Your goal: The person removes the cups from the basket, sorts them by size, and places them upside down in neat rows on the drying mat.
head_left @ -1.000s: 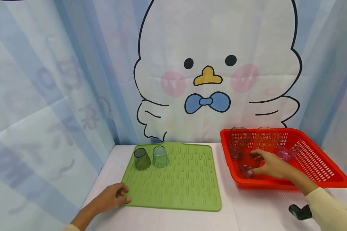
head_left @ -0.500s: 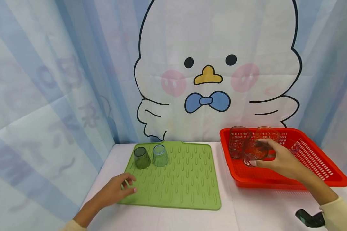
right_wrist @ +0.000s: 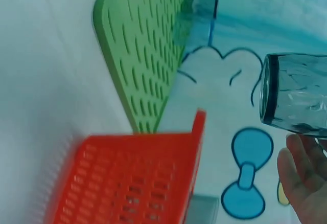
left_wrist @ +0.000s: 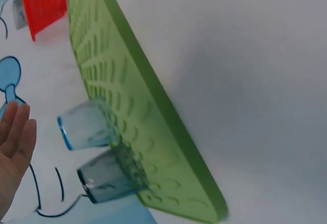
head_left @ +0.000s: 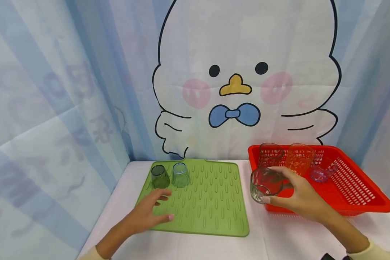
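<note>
A clear greenish drinking glass (head_left: 265, 183) is gripped by my right hand (head_left: 300, 196) at the left front rim of the red basket; the right wrist view also shows the glass (right_wrist: 299, 93) above the fingers. My left hand (head_left: 146, 213) is over the left front of the green drying mat (head_left: 211, 202), fingers spread and holding nothing. At the back left of the mat stand a dark grey glass (head_left: 160, 177) and a light blue glass (head_left: 180, 175), both upside down by their look. In the left wrist view the left hand (left_wrist: 15, 147) is apart from them.
The red plastic basket (head_left: 354, 207) at the right holds a clear glass (head_left: 269, 153), an amber glass (head_left: 299, 159) and a purplish glass (head_left: 323, 171). A white cloth (head_left: 178, 249) covers the table. Behind stands a curtain (head_left: 234, 141) with a cartoon bird.
My right hand has lifted the clear glass out of the basket and carried it to the left, over the rim. The left hand has moved right and inward over the mat, its fingers opening wider.
</note>
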`<state>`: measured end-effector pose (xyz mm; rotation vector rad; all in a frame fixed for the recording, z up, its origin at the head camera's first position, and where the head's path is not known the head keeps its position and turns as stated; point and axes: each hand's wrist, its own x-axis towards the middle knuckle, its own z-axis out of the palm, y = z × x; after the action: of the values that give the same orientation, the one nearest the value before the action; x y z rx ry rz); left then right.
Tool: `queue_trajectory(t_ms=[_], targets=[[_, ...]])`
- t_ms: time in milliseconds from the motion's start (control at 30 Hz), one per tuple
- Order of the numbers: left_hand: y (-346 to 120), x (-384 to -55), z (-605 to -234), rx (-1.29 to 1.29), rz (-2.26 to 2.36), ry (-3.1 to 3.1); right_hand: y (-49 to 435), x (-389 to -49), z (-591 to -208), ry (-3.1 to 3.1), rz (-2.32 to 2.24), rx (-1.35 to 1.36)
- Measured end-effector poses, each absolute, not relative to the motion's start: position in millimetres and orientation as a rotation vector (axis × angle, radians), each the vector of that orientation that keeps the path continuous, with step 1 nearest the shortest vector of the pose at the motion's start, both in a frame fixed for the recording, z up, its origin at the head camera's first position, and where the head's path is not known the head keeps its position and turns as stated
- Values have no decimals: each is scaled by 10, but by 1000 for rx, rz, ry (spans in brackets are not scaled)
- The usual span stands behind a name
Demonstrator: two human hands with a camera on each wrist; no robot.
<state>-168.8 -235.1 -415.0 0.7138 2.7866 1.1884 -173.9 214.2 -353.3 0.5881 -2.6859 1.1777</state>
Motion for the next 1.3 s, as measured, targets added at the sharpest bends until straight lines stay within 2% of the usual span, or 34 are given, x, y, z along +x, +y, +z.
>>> queue_trajectory(t_ms=[500, 833, 1300], targets=[[-1845, -1512, -3966, 970, 1348, 2634, 1527, -1585, -3787, -2572, 1248, 871], [-1581, -1470, -3883, 1036, 1293, 2529, 1274, -1519, -3939, -2603, 1303, 898], [-1496, -1465, -3920, 1055, 1234, 2525, 1110, -1486, -4019, -2612, 1273, 963]])
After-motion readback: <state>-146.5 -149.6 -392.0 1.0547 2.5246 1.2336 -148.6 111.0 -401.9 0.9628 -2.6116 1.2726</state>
